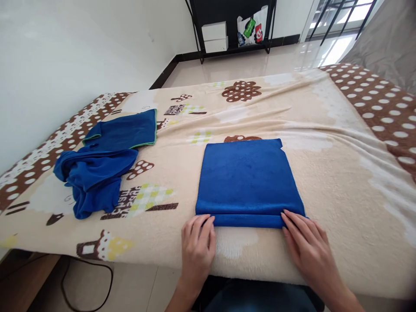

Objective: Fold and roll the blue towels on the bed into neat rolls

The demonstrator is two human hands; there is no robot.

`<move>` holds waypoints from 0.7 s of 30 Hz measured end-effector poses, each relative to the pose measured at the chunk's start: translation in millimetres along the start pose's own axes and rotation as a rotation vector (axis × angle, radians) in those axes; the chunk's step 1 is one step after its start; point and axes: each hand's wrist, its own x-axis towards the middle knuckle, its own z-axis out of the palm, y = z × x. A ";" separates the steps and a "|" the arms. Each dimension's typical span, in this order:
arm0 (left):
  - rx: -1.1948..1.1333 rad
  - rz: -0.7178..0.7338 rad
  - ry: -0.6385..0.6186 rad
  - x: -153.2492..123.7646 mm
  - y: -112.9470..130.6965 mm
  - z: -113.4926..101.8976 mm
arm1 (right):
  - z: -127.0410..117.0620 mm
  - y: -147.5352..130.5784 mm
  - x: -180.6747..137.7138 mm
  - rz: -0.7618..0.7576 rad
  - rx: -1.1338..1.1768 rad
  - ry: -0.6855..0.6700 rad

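Note:
A blue towel (247,173) lies spread on the blanket in front of me, its near edge turned over into a narrow strip. My left hand (197,240) has its fingers closed on the left end of that strip. At the strip's right end, my right hand (307,242) grips the edge with fingers bent over it; the thumb is low at the side. A small notch shows at the towel's far right corner. Off to the left are a crumpled blue cloth (94,177) and, behind it, a flatter blue cloth with green edging (125,130).
The patterned cream blanket (331,195) covers the bed, with wrinkles on the far right side. Beyond the bed stands a black shelf (232,13) with white boxes (214,37) and a printed bag (253,28). A black cable (110,277) lies on the floor at lower left.

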 end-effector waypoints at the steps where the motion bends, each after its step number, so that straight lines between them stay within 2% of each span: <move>1: -0.021 0.036 -0.020 2.5 10.0 3.2 | 3.5 -11.3 5.5 -0.029 0.026 -0.009; 4: -0.099 0.149 -0.143 10.6 38.9 14.8 | 15.0 -42.0 23.8 -0.168 0.105 -0.113; 6: -0.100 0.158 -0.194 11.3 40.2 17.5 | 16.6 -43.8 28.4 -0.209 0.084 -0.189; 8: -0.061 0.128 -0.196 6.2 22.8 13.7 | 11.6 -27.4 22.5 -0.164 0.020 -0.213; 12: 0.089 0.011 -0.188 -10.3 -25.0 -3.8 | -5.4 19.1 -3.8 -0.009 -0.066 -0.178; 14: 0.160 -0.032 -0.137 -12.9 -29.7 -9.2 | -10.1 25.2 -10.3 0.038 -0.100 -0.146; 16: 0.191 -0.031 -0.068 -8.9 -15.6 -8.9 | -9.8 14.1 -6.6 0.066 -0.133 -0.092; 18: 0.130 0.056 -0.062 -0.4 10.3 -3.0 | -4.8 -8.4 5.6 0.033 -0.118 -0.064; 21: -0.032 0.233 -0.222 13.0 44.0 10.5 | 6.8 -38.2 26.4 -0.125 -0.024 -0.142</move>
